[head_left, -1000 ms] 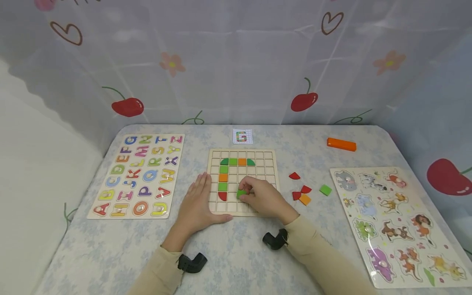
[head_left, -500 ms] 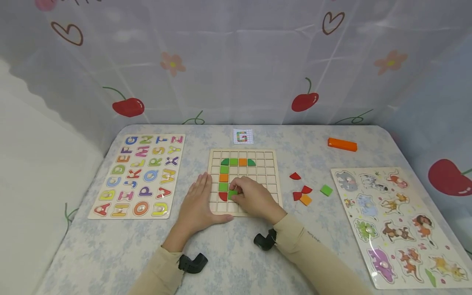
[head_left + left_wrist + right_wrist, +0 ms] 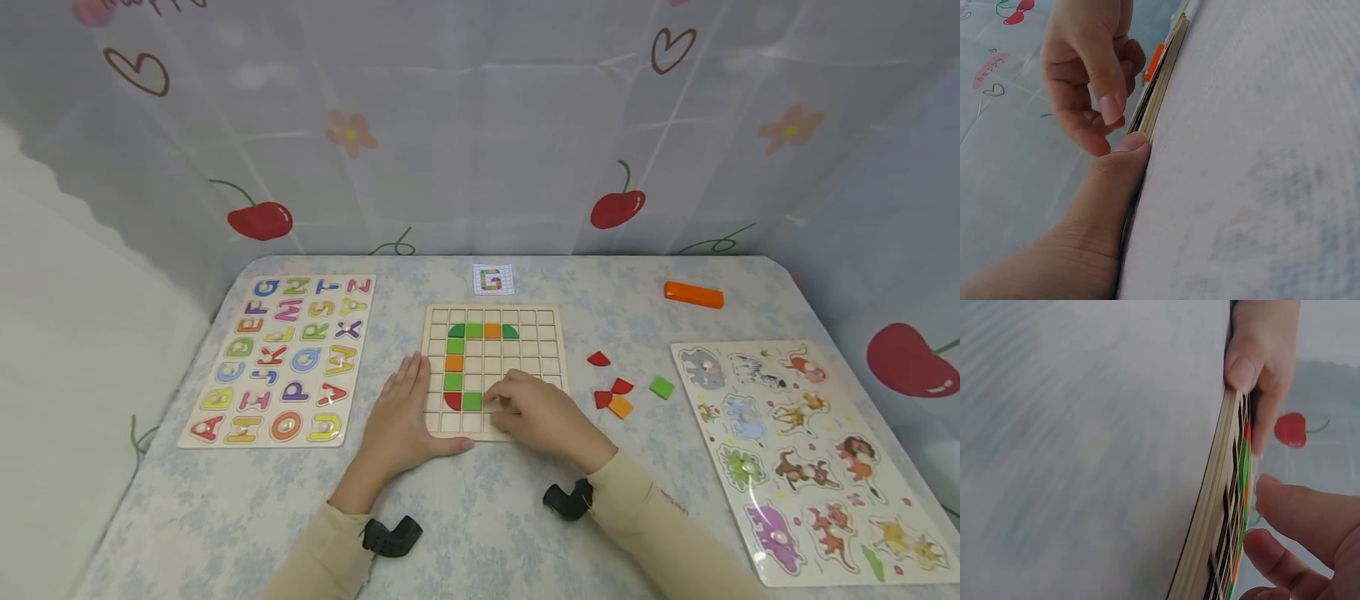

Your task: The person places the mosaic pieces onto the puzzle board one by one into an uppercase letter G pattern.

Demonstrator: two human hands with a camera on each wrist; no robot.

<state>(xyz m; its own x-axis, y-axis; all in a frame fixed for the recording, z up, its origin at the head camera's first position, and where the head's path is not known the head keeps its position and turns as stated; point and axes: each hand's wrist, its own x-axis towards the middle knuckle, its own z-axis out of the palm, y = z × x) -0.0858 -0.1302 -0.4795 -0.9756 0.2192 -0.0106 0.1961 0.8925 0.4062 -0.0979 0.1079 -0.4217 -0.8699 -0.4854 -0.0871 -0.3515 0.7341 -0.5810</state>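
A wooden grid board (image 3: 525, 333) lies in the middle of the table. Green, orange and red tiles on it form a curved line. A green square tile (image 3: 472, 402) sits in its lower row beside a red quarter-round tile (image 3: 452, 401). My right hand (image 3: 528, 407) hovers just right of that tile, its fingers loosely curled and holding nothing. My left hand (image 3: 401, 408) lies flat on the table at the board's left edge. In the left wrist view my left thumb (image 3: 1119, 165) presses against the board's front edge (image 3: 1163, 87).
Loose tiles lie right of the board: red pieces (image 3: 598, 359) (image 3: 613, 390), an orange square (image 3: 620, 407) and a green square (image 3: 662, 387). An orange block (image 3: 693, 294) and a pattern card (image 3: 493, 279) lie farther back. An alphabet puzzle (image 3: 283, 358) is left, an animal puzzle (image 3: 802, 450) right.
My right hand carried the green square left across the board, set it beside the red tile in the lower row, let go and drew back right. The left hand stayed put.
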